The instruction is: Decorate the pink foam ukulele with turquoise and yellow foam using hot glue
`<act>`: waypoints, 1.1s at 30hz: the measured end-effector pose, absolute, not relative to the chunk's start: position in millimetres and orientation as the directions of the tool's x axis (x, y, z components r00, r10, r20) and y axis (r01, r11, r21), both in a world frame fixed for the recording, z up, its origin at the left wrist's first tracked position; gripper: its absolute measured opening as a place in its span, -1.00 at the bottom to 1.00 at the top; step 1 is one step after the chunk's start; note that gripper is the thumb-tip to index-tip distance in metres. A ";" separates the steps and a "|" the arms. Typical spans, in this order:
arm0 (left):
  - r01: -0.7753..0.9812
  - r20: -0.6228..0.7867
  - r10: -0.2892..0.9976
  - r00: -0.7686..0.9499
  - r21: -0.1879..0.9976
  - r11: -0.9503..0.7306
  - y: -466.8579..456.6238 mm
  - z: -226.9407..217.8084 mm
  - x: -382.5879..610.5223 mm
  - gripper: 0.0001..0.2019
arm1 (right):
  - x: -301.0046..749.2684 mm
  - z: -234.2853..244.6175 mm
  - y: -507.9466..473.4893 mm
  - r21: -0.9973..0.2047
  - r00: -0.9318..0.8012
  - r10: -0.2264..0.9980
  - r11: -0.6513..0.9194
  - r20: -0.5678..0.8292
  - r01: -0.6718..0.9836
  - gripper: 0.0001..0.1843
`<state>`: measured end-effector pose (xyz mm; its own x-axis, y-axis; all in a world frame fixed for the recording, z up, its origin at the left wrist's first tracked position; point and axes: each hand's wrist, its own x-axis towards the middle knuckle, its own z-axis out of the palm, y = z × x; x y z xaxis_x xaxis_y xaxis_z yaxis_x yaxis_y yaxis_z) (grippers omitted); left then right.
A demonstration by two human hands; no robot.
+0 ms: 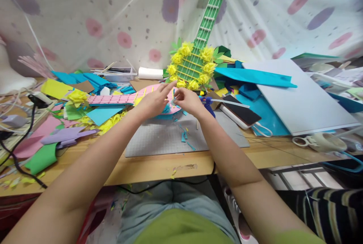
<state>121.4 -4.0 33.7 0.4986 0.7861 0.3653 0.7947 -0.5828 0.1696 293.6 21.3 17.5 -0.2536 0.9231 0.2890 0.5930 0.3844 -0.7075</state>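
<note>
A pink paper guitar [109,100] with a blue edge lies sideways, its neck pointing left and its body over a grey cutting mat [159,138]. My left hand [154,102] rests on the guitar's body with its fingers stretched out. Against the body's right end, my right hand [187,100] is closed in a pinch; a bit of light blue shows at its fingertips, too small to name. Blue paper curls [166,109] sit on the body beneath my hands. Just right of my right hand is a dark blue glue gun [209,104] with a pale glue stick in it.
Behind stands a green paper guitar [207,24] trimmed with yellow paper flowers [185,49]. A phone [241,108] on a white block and a white board [300,96] lie to the right. Paper scraps [68,136] and a power strip [21,136] crowd the left.
</note>
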 end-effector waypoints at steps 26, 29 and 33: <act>0.781 0.339 0.885 0.320 0.434 -0.449 9.2 -0.7 116.9 -0.84 | 272.2 -29.8 18.0 -0.869 0.075 0.988 0.085 0.138 0.487 -0.85; 0.774 0.338 0.887 0.314 0.450 -0.445 8.8 -0.2 115.6 -0.85 | 268.4 -26.2 15.7 -0.858 0.078 0.987 0.082 0.141 0.507 -0.86; 0.776 0.340 0.885 0.318 0.443 -0.449 8.1 0.2 114.5 -0.84 | 265.7 -25.2 15.5 -0.854 0.081 0.990 0.058 0.116 0.517 -0.86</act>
<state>114.5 8.1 0.2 0.3179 0.8852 0.3397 0.7763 -0.4487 0.4428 265.7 15.5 -25.2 0.0810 0.9899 0.1162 0.5175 0.0579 -0.8537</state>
